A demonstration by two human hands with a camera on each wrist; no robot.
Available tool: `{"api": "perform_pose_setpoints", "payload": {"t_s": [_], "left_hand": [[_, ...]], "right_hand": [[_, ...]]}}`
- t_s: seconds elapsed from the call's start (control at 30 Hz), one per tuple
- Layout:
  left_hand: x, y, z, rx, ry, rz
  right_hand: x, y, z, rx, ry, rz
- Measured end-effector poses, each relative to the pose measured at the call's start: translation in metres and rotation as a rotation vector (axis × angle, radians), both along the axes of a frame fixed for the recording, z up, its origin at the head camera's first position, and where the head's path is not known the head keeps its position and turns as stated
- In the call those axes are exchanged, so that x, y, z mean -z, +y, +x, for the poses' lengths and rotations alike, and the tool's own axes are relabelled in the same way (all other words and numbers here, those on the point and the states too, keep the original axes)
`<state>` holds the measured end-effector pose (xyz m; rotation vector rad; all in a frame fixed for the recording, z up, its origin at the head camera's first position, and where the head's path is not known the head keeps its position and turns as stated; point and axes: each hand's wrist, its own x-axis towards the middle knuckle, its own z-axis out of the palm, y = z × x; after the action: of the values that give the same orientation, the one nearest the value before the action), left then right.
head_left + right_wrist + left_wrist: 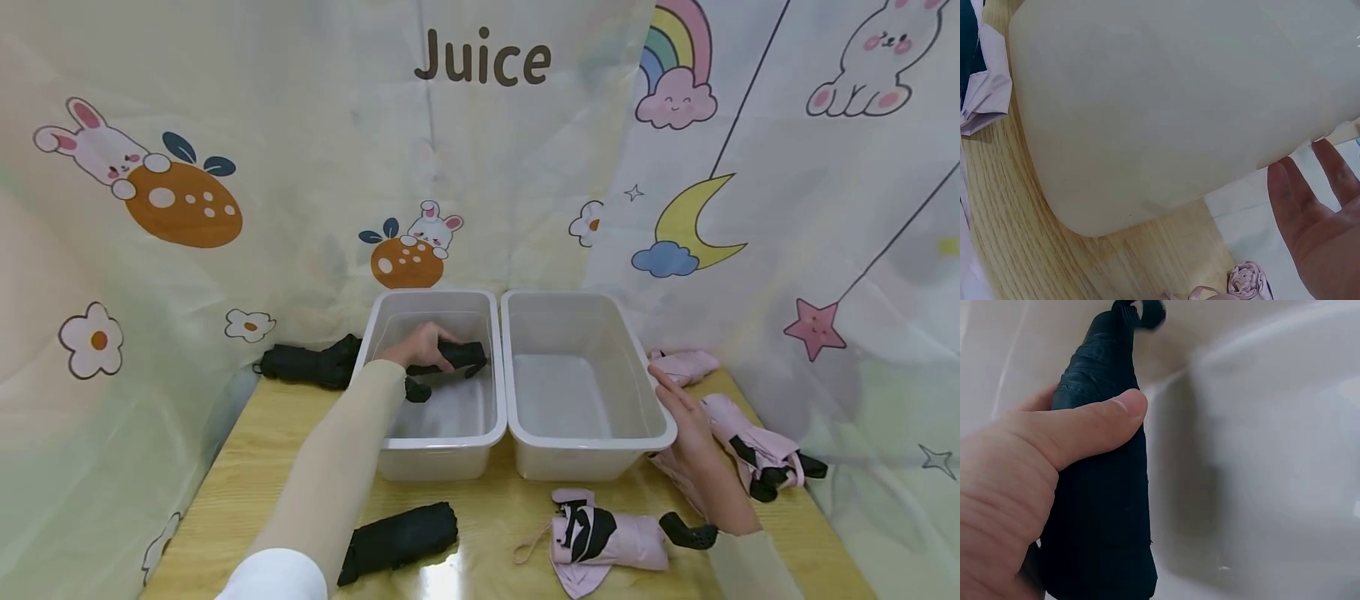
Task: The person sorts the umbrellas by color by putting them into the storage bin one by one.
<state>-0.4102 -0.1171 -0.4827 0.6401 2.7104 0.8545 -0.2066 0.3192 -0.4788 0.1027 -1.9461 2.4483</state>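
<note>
Cartoon curtains back a wooden bench with two white bins. Left hand, grip wrapped round a folded black umbrella, holds it low inside the left bin: the placing step, release seemingly next. Right hand rests flat-fingered against the right bin, pink umbrellas nearby.

This looks like a staged recording corner rather than a lived-in room, though little beyond the set shows. Cartoon cloth backdrops with rabbits, a rainbow, a moon and the word "Juice" close in a small wooden worktop. Two plastic bins stand side by side on it among folded umbrellas.
</note>
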Motion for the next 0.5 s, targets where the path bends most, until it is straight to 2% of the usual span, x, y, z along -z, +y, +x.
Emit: {"api": "perform_pose_setpoints", "payload": {"t_s": [0.13, 0.37, 0.5], "left_hand": [[0.005, 0.001, -0.008, -0.001, -0.011, -0.017], [0.01, 0.0, -0.011, 0.014, -0.017, -0.077], [0.019, 0.002, -0.013, 0.001, -0.023, -0.07]], "right_hand": [[-0.002, 0.001, -0.005, 0.005, -0.001, -0.006], [-0.001, -0.002, -0.004, 0.006, -0.006, 0.019], [0.002, 0.0, -0.001, 0.001, -0.005, 0.011]]}}
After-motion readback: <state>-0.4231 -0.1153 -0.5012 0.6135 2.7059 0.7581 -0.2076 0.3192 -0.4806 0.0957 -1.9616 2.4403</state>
